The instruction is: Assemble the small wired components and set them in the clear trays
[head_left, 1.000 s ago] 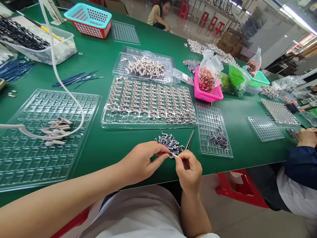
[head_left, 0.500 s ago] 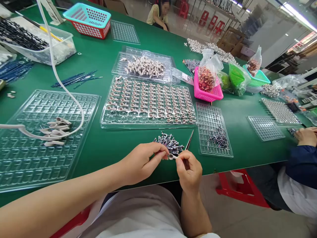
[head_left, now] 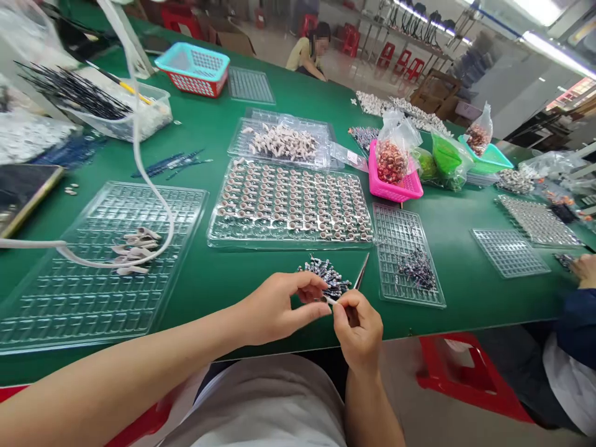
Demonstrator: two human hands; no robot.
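My right hand (head_left: pixel 358 323) pinches the stem of a small white earbud shell (head_left: pixel 330 300) between thumb and forefinger. My left hand (head_left: pixel 284 307) curls around the shell's other end, which lies between its thumb and fingertips. Fingers partly hide the shell. Just beyond both hands lies a pile of small dark wired parts (head_left: pixel 326 273). The point of metal tweezers (head_left: pixel 361 271) juts out past my right hand; whether that hand holds them I cannot tell. A clear tray (head_left: pixel 291 241) behind the pile carries rows of white shells.
Loose white shells (head_left: pixel 284 141) lie on stacked trays farther back. At left, a white cable (head_left: pixel 139 149) loops over another clear tray (head_left: pixel 93 310). A pink basket (head_left: pixel 395 189) and a tray of dark parts (head_left: pixel 412 295) stand right. A co-worker's hand (head_left: pixel 584 270) is at far right.
My left thumb and fingers have spread farther apart around the shell. The shell has turned, so its round opening no longer shows. The head view has shifted slightly.
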